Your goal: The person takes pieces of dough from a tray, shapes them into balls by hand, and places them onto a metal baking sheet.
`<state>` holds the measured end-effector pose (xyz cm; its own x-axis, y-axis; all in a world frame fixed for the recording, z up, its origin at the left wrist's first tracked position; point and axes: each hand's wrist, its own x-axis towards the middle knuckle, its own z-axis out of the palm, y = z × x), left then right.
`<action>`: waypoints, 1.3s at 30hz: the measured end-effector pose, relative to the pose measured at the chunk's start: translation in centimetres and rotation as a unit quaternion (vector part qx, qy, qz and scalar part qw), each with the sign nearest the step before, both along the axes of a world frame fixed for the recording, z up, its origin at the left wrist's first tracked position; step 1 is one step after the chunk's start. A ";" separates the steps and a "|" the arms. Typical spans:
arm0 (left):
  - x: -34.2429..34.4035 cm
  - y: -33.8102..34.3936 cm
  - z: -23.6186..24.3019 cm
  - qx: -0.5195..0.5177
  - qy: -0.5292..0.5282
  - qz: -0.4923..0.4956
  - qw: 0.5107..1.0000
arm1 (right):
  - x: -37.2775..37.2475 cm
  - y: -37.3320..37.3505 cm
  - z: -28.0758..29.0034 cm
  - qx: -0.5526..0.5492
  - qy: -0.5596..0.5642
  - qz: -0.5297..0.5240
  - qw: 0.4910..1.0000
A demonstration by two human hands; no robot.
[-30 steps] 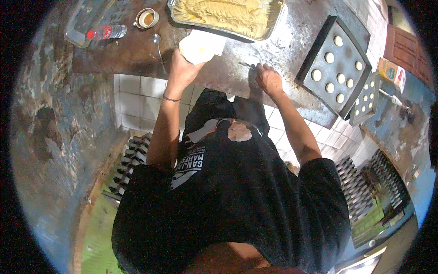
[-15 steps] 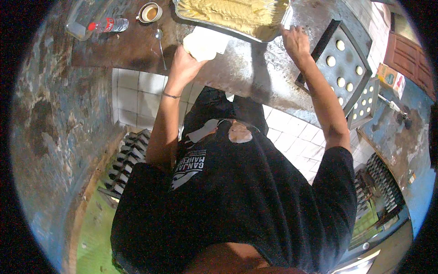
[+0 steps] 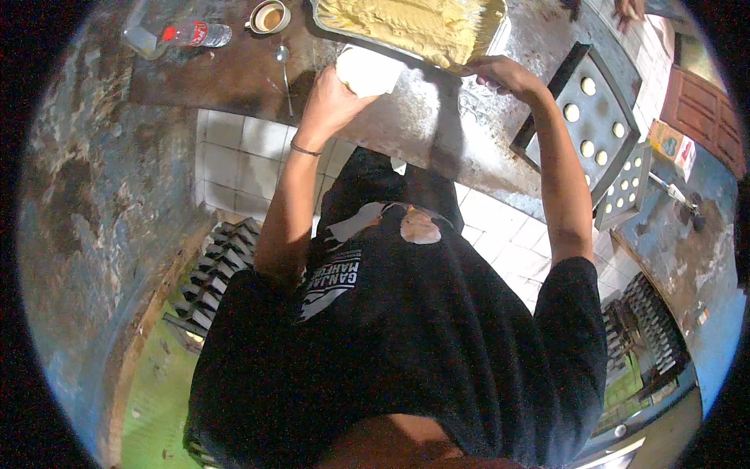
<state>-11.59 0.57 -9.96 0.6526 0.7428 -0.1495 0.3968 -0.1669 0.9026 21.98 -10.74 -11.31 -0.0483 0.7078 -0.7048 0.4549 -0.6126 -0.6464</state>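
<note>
One metal tray [image 3: 375, 44] of yellow dough [image 3: 414, 23] sits on the surface [image 3: 422, 117], directly ahead of both hands. The left grip [image 3: 336, 102] is closed around a white object [image 3: 367, 72], just short of the tray's near edge. The right grip [image 3: 512, 76] has bent fingers at the near right corner; how far it is closed, and on what, I cannot tell. To the left are a spoon [image 3: 286, 80], a cup [image 3: 269, 17], a red-capped bottle [image 3: 200, 34] and a clear container [image 3: 144, 35]. On the right, the right forearm [image 3: 566, 176] crosses a dark baking tray [image 3: 602, 109] of pale rounds, hiding part of it. Beyond stand a smaller tray [image 3: 634, 199], a box [image 3: 672, 148] and a white-handled brush [image 3: 668, 188]. Another person's hand [image 3: 629, 9] shows at the top right.
</note>
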 end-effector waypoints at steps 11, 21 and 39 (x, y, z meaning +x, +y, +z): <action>5.7 -0.5 2.3 0.045 -0.115 -0.053 0.991 | -13.5 -4.9 9.3 0.373 -0.318 -0.041 0.870; 6.7 -0.4 -0.1 0.018 -0.028 -0.024 0.999 | -15.9 -17.6 -5.4 0.236 -0.137 -0.380 0.884; 12.7 -3.8 7.1 -0.114 -0.025 -0.480 0.869 | -8.0 -11.3 14.0 0.392 -0.080 -0.202 0.894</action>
